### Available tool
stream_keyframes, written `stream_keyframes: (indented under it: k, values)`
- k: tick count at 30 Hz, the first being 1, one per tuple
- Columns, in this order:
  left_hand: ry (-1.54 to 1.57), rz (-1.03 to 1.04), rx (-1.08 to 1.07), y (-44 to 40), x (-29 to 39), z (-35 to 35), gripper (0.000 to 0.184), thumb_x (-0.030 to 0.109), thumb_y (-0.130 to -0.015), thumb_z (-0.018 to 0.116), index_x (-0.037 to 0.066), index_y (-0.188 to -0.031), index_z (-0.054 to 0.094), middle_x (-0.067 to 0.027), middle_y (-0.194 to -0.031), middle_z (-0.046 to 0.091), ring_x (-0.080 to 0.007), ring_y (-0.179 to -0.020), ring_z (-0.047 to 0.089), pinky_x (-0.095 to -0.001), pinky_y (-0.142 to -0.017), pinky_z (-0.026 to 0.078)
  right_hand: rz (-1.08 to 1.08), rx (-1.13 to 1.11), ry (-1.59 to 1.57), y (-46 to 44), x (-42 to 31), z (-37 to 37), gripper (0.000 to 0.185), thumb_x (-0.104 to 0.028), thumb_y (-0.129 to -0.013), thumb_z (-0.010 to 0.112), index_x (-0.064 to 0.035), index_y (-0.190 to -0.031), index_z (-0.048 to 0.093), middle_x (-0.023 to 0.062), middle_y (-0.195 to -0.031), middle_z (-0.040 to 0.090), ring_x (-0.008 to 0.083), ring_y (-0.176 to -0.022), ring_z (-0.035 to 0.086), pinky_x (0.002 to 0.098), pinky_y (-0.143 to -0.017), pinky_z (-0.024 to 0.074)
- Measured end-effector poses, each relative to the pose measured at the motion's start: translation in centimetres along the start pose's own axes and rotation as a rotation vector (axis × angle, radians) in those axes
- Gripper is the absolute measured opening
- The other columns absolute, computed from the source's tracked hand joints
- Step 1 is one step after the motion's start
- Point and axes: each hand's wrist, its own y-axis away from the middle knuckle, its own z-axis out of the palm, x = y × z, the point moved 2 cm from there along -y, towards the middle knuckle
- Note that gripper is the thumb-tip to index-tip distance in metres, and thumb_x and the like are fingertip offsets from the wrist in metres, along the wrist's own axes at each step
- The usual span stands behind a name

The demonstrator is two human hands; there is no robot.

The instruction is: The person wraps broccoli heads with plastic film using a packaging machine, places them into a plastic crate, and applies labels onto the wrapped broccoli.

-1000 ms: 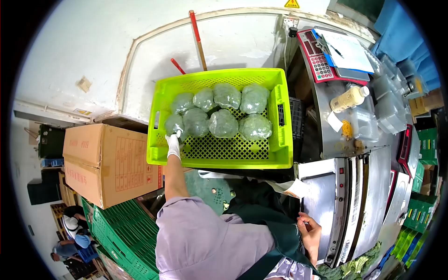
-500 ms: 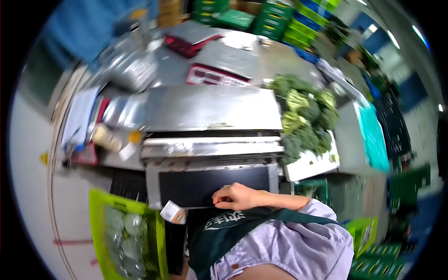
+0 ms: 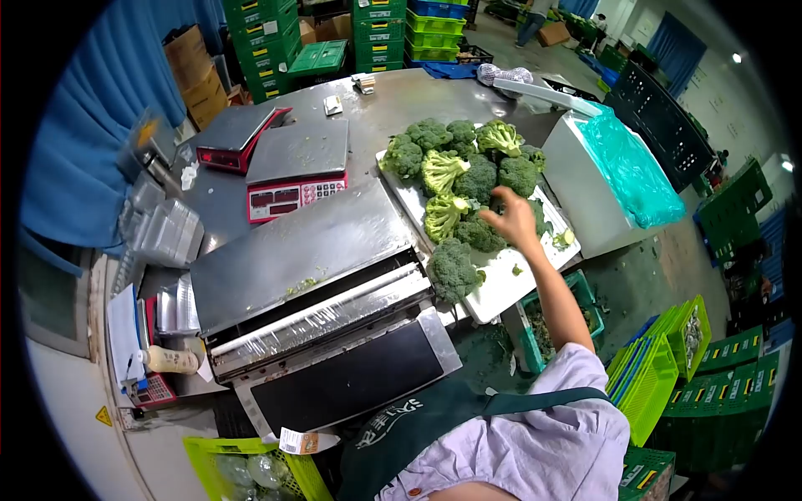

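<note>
Right hand (image 3: pixel 516 222), grip apart, over broccoli (image 3: pixel 477 179) not yet wrapped on the board (image 3: pixel 499 288); wrapped heads (image 3: pixel 266 470) lie in the crate (image 3: pixel 198 463); left hand out of view, grip undeterminable.

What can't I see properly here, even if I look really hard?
All in the head view:
- Left hand: outside the picture.
- Lime crate: cut off by the bottom edge.
- Whether the right hand touches the broccoli: the fingers overlap it.
- Inside the white box: teal plastic covers it.
- Words on the paper label: too small.
</note>
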Motion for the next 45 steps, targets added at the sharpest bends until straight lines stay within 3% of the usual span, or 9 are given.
stream_keyframes:
  k: [3, 6, 13, 18, 22, 25, 29, 38, 45]
  values:
    - [0.232, 0.086, -0.2, 4.3, 6.6, 2.8, 0.039, 0.007, -0.09, 0.05, -0.002, -0.127, 0.044, -0.0191, -0.126, 0.051, -0.0273, -0.113, 0.052, -0.0355, -0.093, 0.045, 0.281, -0.008, 0.219, -4.4, 6.0, 0.0, 0.096, -0.043, -0.059, 0.082, -0.0086, -0.135, 0.036, 0.0255, -0.136, 0.038, 0.0424, -0.112, 0.049, 0.046, -0.087, 0.0479]
    - [0.52, 0.378, -0.398, 12.3, 14.3, 4.1, 0.043, 0.002, -0.089, 0.05, 0.0, -0.13, 0.04, -0.0161, -0.126, 0.048, -0.0265, -0.114, 0.048, -0.0356, -0.097, 0.041, 0.319, 0.037, 0.152, -6.8, 10.5, 2.2, 0.114, -0.047, -0.053, 0.084, -0.0098, -0.141, 0.022, 0.031, -0.136, 0.032, 0.0468, -0.113, 0.047, 0.0489, -0.091, 0.0441]
    - [0.591, 1.065, -0.839, 28.6, 22.3, 4.1, 0.045, -0.004, -0.075, 0.059, -0.003, -0.119, 0.047, -0.0222, -0.126, 0.047, -0.0353, -0.117, 0.047, -0.0403, -0.097, 0.041, 0.195, 0.232, 0.048, -7.1, 12.3, 3.3, 0.091, -0.03, -0.055, 0.078, -0.0052, -0.133, 0.037, 0.0246, -0.13, 0.043, 0.0411, -0.106, 0.053, 0.043, -0.089, 0.0463]
    - [0.674, 1.018, -1.019, 31.5, 20.9, 6.0, 0.045, -0.004, -0.072, 0.06, 0.001, -0.116, 0.051, -0.0214, -0.12, 0.052, -0.0353, -0.111, 0.052, -0.0389, -0.095, 0.042, 0.222, 0.362, -0.141, -6.2, 11.8, 0.2, 0.074, -0.032, -0.054, 0.077, -0.0013, -0.118, 0.056, 0.0205, -0.097, 0.066, 0.0301, -0.089, 0.066, 0.0366, -0.081, 0.0504]
    - [0.624, 1.02, -1.046, 31.1, 19.7, 7.2, 0.044, -0.004, -0.071, 0.061, 0.001, -0.114, 0.052, -0.0216, -0.118, 0.053, -0.0358, -0.107, 0.054, -0.0383, -0.091, 0.044, 0.29, 0.285, -0.6, -5.9, 11.6, -1.7, 0.077, -0.031, -0.063, 0.078, 0.0006, -0.127, 0.05, 0.0163, -0.115, 0.061, 0.0246, -0.103, 0.06, 0.0335, -0.086, 0.0485]
    - [0.588, 1.053, -1.03, 31.4, 19.7, 7.7, 0.044, -0.001, -0.071, 0.064, 0.002, -0.113, 0.054, -0.0193, -0.118, 0.053, -0.0341, -0.104, 0.056, -0.0397, -0.089, 0.045, 0.427, 0.118, -0.832, -5.6, 6.3, -5.0, 0.075, -0.022, -0.071, 0.075, 0.002, -0.134, 0.042, 0.0079, -0.098, 0.061, 0.0121, -0.085, 0.06, 0.0231, -0.052, 0.041]
    - [0.508, 1.114, -0.995, 31.4, 20.5, 7.5, 0.041, 0.002, -0.07, 0.065, 0.004, -0.11, 0.055, -0.0157, -0.118, 0.053, -0.0312, -0.096, 0.057, -0.039, -0.081, 0.047, 0.342, -0.048, -1.098, -9.1, 3.7, -0.7, 0.077, -0.025, -0.069, 0.076, 0.0004, -0.134, 0.043, -0.0015, -0.078, 0.047, 0.0091, -0.063, 0.048, 0.027, -0.046, 0.0301]
    - [0.507, 1.072, -1.003, 31.2, 20.0, 8.2, 0.041, 0.008, -0.07, 0.066, 0.008, -0.11, 0.056, -0.0126, -0.113, 0.057, -0.0291, -0.093, 0.058, -0.0386, -0.079, 0.047, -0.067, -0.109, -0.663, -20.1, -16.6, 13.2, 0.067, -0.034, -0.058, 0.079, -0.006, -0.115, 0.06, 0.0116, -0.106, 0.067, 0.0214, -0.093, 0.064, 0.0306, -0.084, 0.0478]
    - [0.496, 1.026, -1.001, 31.1, 19.8, 8.4, 0.031, 0.01, -0.072, 0.066, 0.007, -0.103, 0.061, -0.0105, -0.106, 0.06, -0.0277, -0.086, 0.062, -0.0368, -0.073, 0.051, 0.256, -0.486, -0.625, -24.7, -20.7, 26.7, 0.09, -0.052, -0.062, 0.077, -0.0003, -0.13, 0.047, 0.016, -0.106, 0.063, 0.0226, -0.091, 0.064, 0.0306, -0.075, 0.0511]
